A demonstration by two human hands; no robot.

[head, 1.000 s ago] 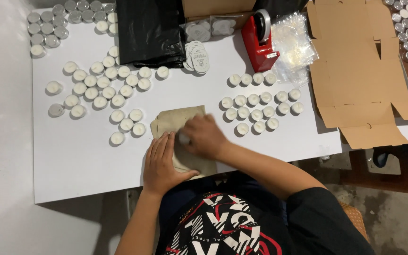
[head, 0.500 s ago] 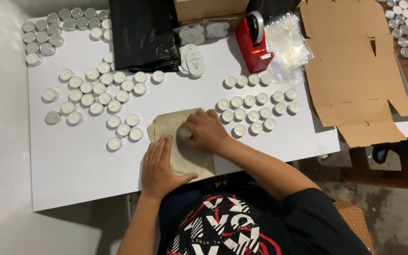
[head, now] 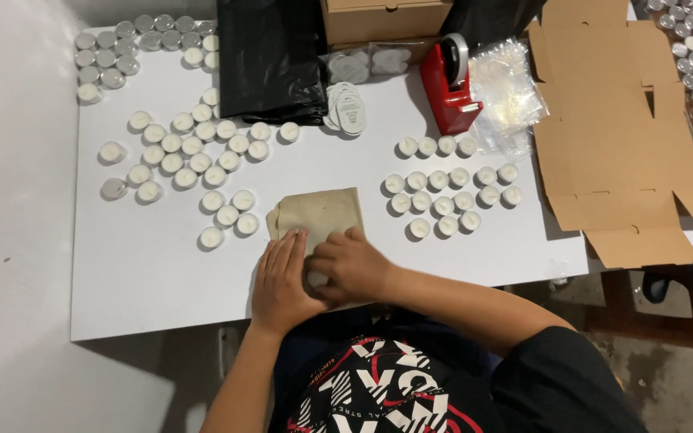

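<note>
A small stack of flat beige pouches [head: 320, 213] lies on the white table [head: 162, 281] in front of me. My left hand [head: 281, 279] rests flat on the pouches' near left part, fingers straight and together, pinning them. My right hand [head: 356, 269] is curled over the near end of the top pouch, fingertips beside my left thumb. A small white thing, perhaps a tealight [head: 315, 280], shows between the two hands. The near end of the pouches is hidden under my hands.
Several white tealights [head: 449, 196] sit in rows right of the pouches, and more tealights [head: 186, 156] lie to the left. At the back are a black bag [head: 270, 60], a red tape dispenser [head: 451, 88], clear bags [head: 511, 92] and a flattened cardboard box [head: 619, 136].
My right hand has slid from the middle of the pouch back toward me, to its near end. My left hand has stayed on the pouch.
</note>
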